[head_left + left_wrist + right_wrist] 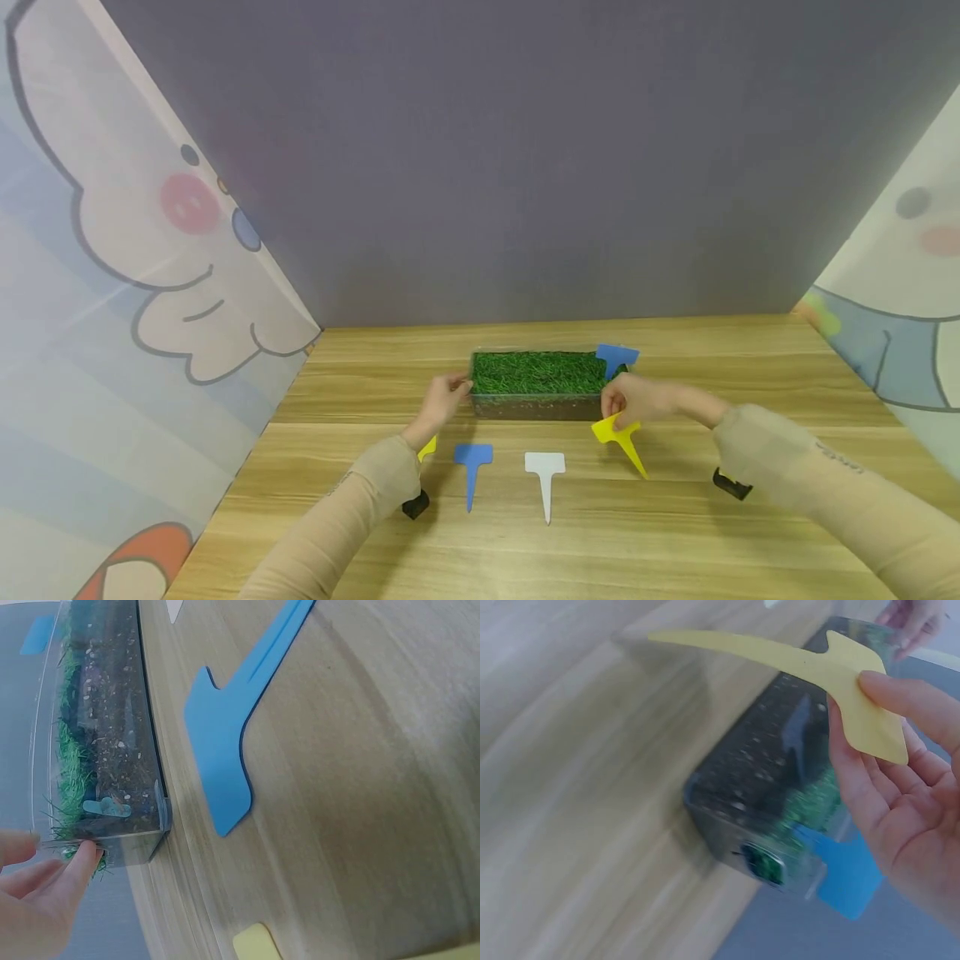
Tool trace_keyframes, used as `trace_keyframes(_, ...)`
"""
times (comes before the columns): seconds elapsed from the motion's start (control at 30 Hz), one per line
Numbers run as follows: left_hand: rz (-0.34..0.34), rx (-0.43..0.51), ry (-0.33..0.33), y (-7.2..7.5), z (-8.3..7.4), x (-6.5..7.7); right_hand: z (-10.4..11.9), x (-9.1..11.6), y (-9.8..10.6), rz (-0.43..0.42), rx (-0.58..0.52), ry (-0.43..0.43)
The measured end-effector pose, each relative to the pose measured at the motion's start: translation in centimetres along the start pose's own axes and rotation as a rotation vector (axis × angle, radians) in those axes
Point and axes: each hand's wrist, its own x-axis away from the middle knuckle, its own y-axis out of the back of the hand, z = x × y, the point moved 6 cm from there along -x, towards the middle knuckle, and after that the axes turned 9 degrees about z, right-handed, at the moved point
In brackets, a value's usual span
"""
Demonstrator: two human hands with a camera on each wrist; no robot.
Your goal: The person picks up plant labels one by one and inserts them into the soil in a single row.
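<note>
A clear planter box (537, 406) of dark soil and green artificial grass (532, 372) stands on the table. At its left end my left hand (444, 398) grips the end wall, fingertips at the rim in the left wrist view. My right hand (637, 398) pinches a yellow T-shaped plant label (855, 682) by its broad head, thumb on one face, stem pointing away from the palm. This label overlaps the front of the box in the right wrist view. One blue plant label (617, 358) stands in the grass at the right end.
Lying in front of the box are another blue label (472, 467) and a white label (546, 475). A yellow label (427, 448) is partly hidden by the left sleeve. A grey wall panel (480, 167) rises behind the wooden table (375, 358).
</note>
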Motion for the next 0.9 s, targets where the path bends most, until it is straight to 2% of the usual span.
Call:
trace_keyframes(0.17, 0.003, 0.002, 0.0, 0.0, 0.0, -0.1, 0.8, 0.3, 1.4, -0.03, -0.018, -0.001)
trace_keyframes(0.33, -0.001, -0.007, -0.003, 0.0, 0.0, -0.1, 1.8, 0.6, 2.9, -0.081, 0.009, -0.009)
trace_keyframes(0.63, -0.006, -0.027, 0.004, 0.0, 0.1, -0.2, 3.0, 0.6, 5.8, -0.216, 0.046, 0.001)
trace_keyframes(0.9, -0.006, -0.024, -0.001, 0.0, 0.0, -0.1, 3.5, -0.3, 7.7, -0.321, 0.08, -0.021)
